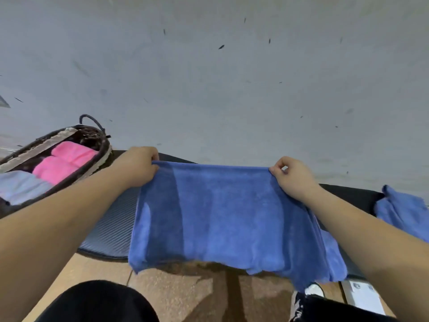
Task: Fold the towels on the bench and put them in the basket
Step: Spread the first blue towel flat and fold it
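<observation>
A: Looks like what?
B: Plain blue terry-cloth towel (220, 217), soft-napped, unpatterned, with faint creases running far to near as darker bands. Opened out wide, seemingly in a single layer, though hard to confirm from above.
A: Lying where?
B: Draped over the black ribbed padded bench (111, 228), mid-view. Hangs past the bench's front edge above the tan speckled floor (176, 289). Lifted at the far edge.
A: Pointing which way?
B: Long axis left to right, along the bench. Stretched taut and nearly straight along the far edge, from hand to hand. Wavy along the near edge, drooping lowest at the right corner.
A: And the hands?
B: Left hand (139, 166) curled round the far left corner, gripping the cloth. Right hand (290, 177) pinching the far right corner between thumb and bent fingers. Bare forearms, both reaching forward.
A: Basket?
B: Dark woven oblong basket (105, 146) with a loop handle, at the bench's left end, just beyond the left forearm. Holds two bright pink folded towels (74, 153) side by side and a pale lilac folded towel (21, 184) nearer the camera.
A: Anything else?
B: Second blue towel (401, 210), rumpled, at the bench's right end, beyond the right forearm. Grey scuffed wall (209, 77) behind everything.
</observation>
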